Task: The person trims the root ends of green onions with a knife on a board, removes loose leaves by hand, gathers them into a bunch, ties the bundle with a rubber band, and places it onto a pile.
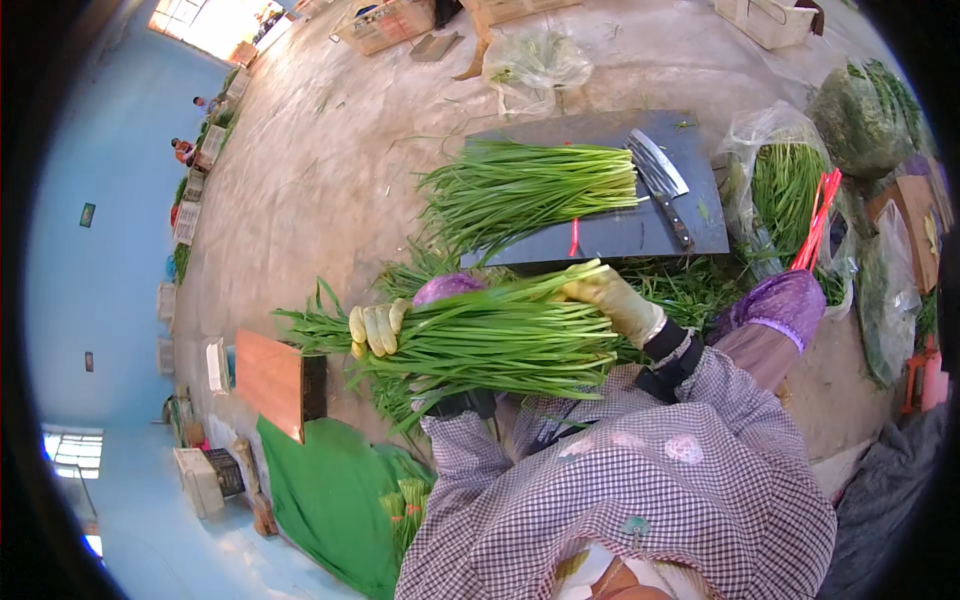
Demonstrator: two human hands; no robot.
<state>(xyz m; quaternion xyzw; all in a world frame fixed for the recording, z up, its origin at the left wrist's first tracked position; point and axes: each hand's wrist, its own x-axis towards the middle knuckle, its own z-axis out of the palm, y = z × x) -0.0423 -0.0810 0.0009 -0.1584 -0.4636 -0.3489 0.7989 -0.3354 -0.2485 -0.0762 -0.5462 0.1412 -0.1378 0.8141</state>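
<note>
A loose bundle of green garlic chives (500,340) lies across my lap, held in front of me. My left hand (378,327), in a pale yellowish glove, is closed around the leafy part at its left. My right hand (618,300), gloved alike, closes on stalks along the top edge near the pale stem ends; its fingertips are partly hidden. Just beyond, another pile of chives (530,195) rests on a dark board (690,235), its stem ends to the right. A red tie (574,238) shows under that pile. A cleaver (662,180) lies beside those stem ends.
Loose greens (685,290) lie below the board's near edge. On the right stand a clear bag of chives (790,190) and red ties (820,220) by my knee. At left are an orange-brown box (270,380) and a green cloth (320,500). Crates (385,25) stand far off.
</note>
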